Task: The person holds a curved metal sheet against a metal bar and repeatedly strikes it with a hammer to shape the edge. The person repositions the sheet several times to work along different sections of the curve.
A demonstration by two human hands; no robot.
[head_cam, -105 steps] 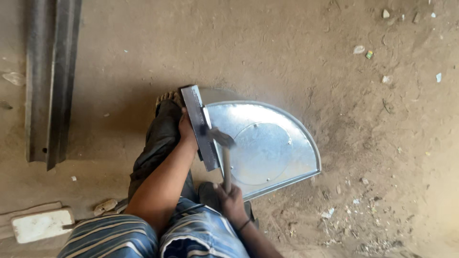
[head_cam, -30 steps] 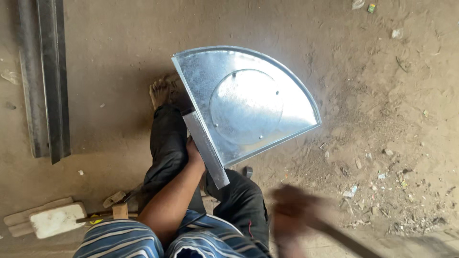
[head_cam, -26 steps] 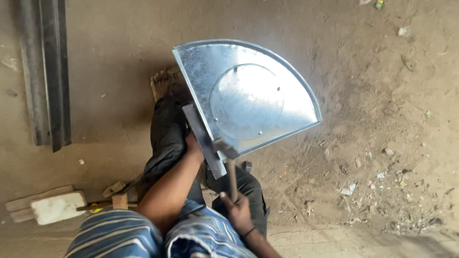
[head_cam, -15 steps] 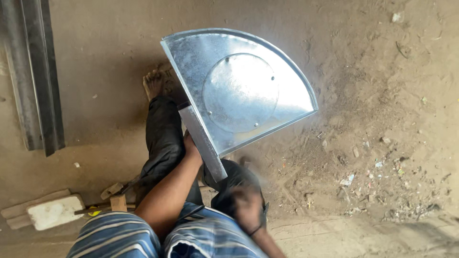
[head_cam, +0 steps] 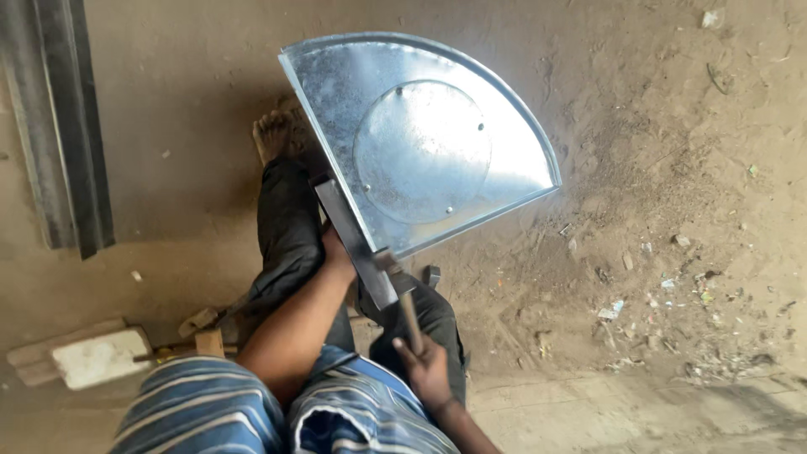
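At 9 o'clock on the dirt floor lie 2 long steel channels [head_cam: 59,126], and at 8 o'clock 1 pale block [head_cam: 99,357] rests near some wood scraps. Next, toward the centre, the left hand [head_cam: 336,252] is wrapped around 1 flat steel bar [head_cam: 353,244], which is pressed under the straight edge of the sheet. Its fingers are hidden behind the bar, so I cannot tell how tightly they curl. At 6 o'clock the right hand [head_cam: 424,370] is closed fully around the wooden handle of 1 hammer [head_cam: 402,290], its head touching the bar's lower end. From 12 to 2 o'clock spreads 1 fan-shaped galvanized sheet [head_cam: 429,143] with 1 riveted round plate, propped over the knee. It looks light, springy, slick and sharp at the rim; I'd hold it by the folded straight edge.
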